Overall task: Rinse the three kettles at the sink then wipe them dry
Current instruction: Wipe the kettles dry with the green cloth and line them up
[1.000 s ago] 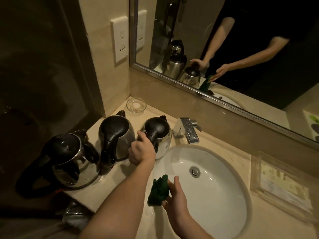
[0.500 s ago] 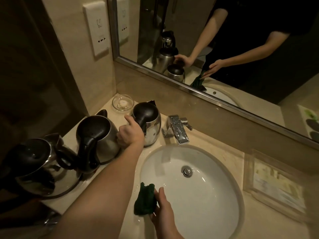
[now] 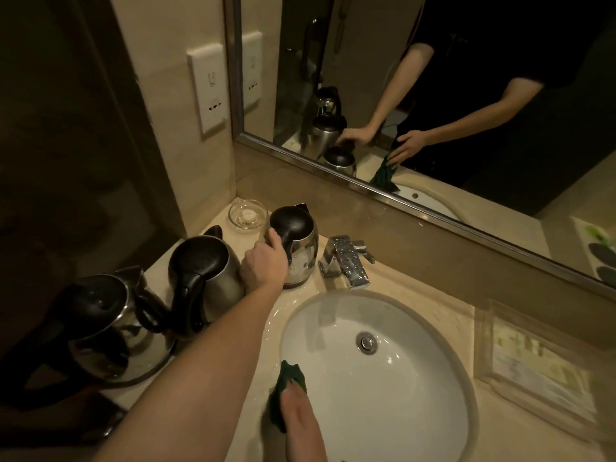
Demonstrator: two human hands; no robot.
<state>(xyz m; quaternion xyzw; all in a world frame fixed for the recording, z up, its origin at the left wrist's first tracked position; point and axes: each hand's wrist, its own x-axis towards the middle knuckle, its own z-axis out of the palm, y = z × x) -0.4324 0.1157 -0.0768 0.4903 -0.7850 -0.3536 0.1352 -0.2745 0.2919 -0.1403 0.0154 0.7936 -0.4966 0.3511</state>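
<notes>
Fingers [image 3: 271,236] of the left hand [image 3: 265,261] curl round the black handle of the tap-side kettle [image 3: 301,251], which stands upright on the counter [image 3: 416,291] just left of the tap [image 3: 346,261], its lid down. The right hand [image 3: 295,411] closes its fingers on a dark green cloth [image 3: 288,371], bunched at the near rim of the sink [image 3: 400,395]; how firmly it grips cannot be told. Beside the gripped kettle stands the middle kettle [image 3: 206,271], and further left, at the counter's dim end, the end kettle [image 3: 110,328]; both are upright with lids shut, and no hand touches them. A small glass dish [image 3: 247,213] sits behind the kettles near the wall. No water can be seen running from the tap, and the white basin holds nothing. The counter around the basin's left rim shines as if wet, and the tap-side kettle's steel body looks speckled, perhaps with drops, though the light is too low to be sure. As a judgement: all three kettles are at the sink but none is under the tap, so the pictures cannot confirm which have been rinsed. With the cloth in hand and one kettle grasped, wiping of that kettle seems about to start, leaving the other two to be dried, if not rinsed as well.
</notes>
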